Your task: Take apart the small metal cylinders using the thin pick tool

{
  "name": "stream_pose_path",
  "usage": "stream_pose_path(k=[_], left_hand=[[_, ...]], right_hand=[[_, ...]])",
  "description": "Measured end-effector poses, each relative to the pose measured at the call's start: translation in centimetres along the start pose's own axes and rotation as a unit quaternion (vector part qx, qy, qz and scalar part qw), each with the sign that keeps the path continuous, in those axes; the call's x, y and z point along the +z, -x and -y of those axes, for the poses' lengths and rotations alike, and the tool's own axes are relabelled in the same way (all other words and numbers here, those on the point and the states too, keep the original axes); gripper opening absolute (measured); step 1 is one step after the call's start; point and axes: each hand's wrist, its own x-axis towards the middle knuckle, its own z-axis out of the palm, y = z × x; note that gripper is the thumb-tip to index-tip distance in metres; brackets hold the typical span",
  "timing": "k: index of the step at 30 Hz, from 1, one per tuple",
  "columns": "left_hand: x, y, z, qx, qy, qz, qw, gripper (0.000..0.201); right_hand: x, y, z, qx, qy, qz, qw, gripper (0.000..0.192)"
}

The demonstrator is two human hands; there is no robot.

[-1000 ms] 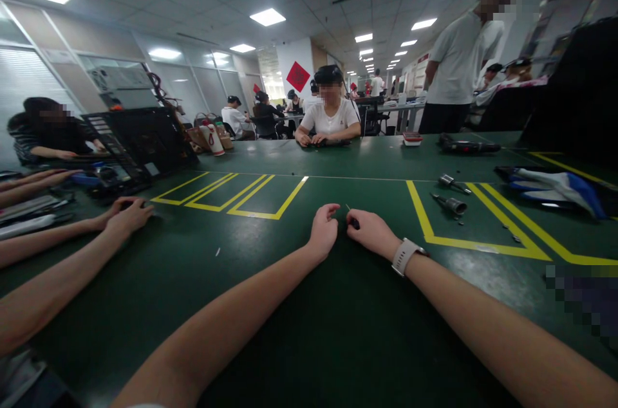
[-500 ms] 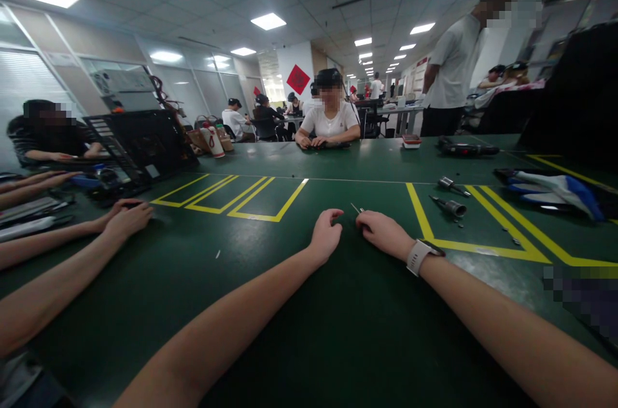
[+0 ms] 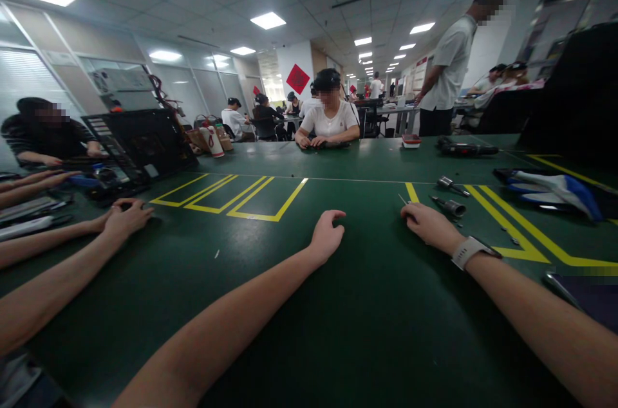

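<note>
Resting on a green table [image 3: 299, 331], the left hand [image 3: 327, 235] lies palm down, fingers loosely curled and thumb raised, closed on nothing that can be seen. Landmark for this entry: the thick yellow line [image 3: 412, 192] painted on the table just beyond the right hand.

- Right hand [image 3: 429, 224]: sits at the near end of the yellow line, knuckles up, with a pale watch [image 3: 468, 250] on the wrist. Its fingertips pinch a thin pin [image 3: 403, 199], which juts out toward the line; the part inside the fingers is hidden, so what kind of tool it is cannot be told for sure.
- Two small metal tools [image 3: 451, 205]: just right of the yellow line, inside the outlined bay, close to the right hand but apart from it. Tiny dark bits lie scattered near them.
- Blue and white cloth [image 3: 555, 186]: farther right of the line, near the table edge.
- Dark long tool [image 3: 466, 148]: beyond the line, toward the far side of the table.
- Small red and white box [image 3: 412, 139]: beyond the line, a little left of the dark long tool.
- Seated person in a white shirt [image 3: 331, 118]: across the table, well beyond the line, both hands on the surface.
- Standing person in a white shirt [image 3: 447, 67]: behind the far right of the table.
- Yellow rectangles [image 3: 232, 192]: left of the line, past the left hand.
- Co-worker's hand [image 3: 126, 216]: far left of the line, flat on the table.
- Black open case [image 3: 140, 144]: beyond that hand.
</note>
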Motion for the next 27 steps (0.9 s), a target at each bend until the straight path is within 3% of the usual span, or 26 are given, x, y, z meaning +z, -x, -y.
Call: stream_pose_path(k=[13, 18, 22, 27], left_hand=[[-0.1, 0.3, -0.6, -0.021, 0.000, 0.008, 1.000, 0.036], [0.2, -0.1, 0.0, 0.000, -0.007, -0.001, 1.000, 0.035], [0.3, -0.2, 0.2, 0.013, -0.006, -0.013, 1.000, 0.035], [0.0, 0.3, -0.7, -0.016, 0.001, -0.003, 1.000, 0.035]], right_hand=[[-0.4, 0.9, -1.4, 0.066, -0.002, -0.052, 0.996, 0.027], [-0.6, 1.1, -2.4, 0.113, -0.010, -0.063, 0.992, 0.031], [-0.5, 1.1, -3.1, 0.148, -0.041, -0.066, 0.986, 0.034], [-0.5, 1.2, -3.2, 0.188, -0.099, -0.058, 0.975, 0.037]])
